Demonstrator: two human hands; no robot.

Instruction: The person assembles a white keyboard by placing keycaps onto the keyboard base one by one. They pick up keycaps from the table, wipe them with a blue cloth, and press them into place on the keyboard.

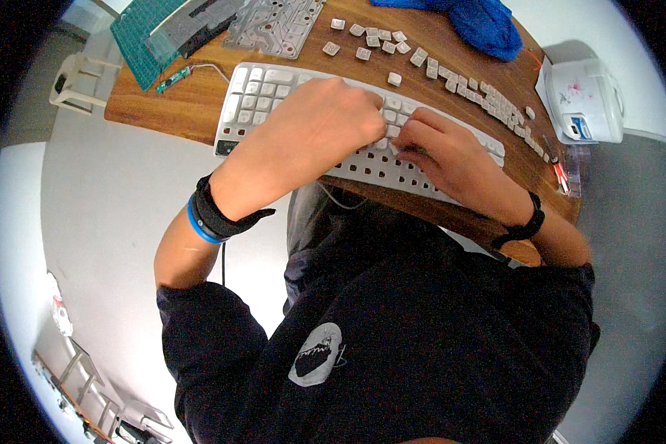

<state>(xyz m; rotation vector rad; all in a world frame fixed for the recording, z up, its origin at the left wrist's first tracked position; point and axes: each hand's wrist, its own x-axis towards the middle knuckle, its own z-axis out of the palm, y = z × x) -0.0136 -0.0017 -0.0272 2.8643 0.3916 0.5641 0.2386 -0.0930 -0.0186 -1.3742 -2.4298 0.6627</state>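
Observation:
A white keyboard (233, 111) lies along the near edge of the wooden table. Keycaps cover its left block and upper rows, while the nearer rows show bare square sockets. My left hand (325, 118) is closed above the middle of the keyboard, fingers curled down onto the keys; what its fingertips hold, if anything, is hidden. Close beside it, my right hand (451, 155) bends its fingers in a pinch at the edge of the capped rows. White keycaps show by its fingertips, but I cannot make out what is between them.
Loose keycaps (364, 54) lie scattered beyond the keyboard, with a long row of keycaps (488, 100) running right. Farther back are a keyboard plate (274, 26), a green cutting mat (137, 44), a small circuit board (174, 79) and blue cloth (485, 29). A white appliance (584, 100) stands right.

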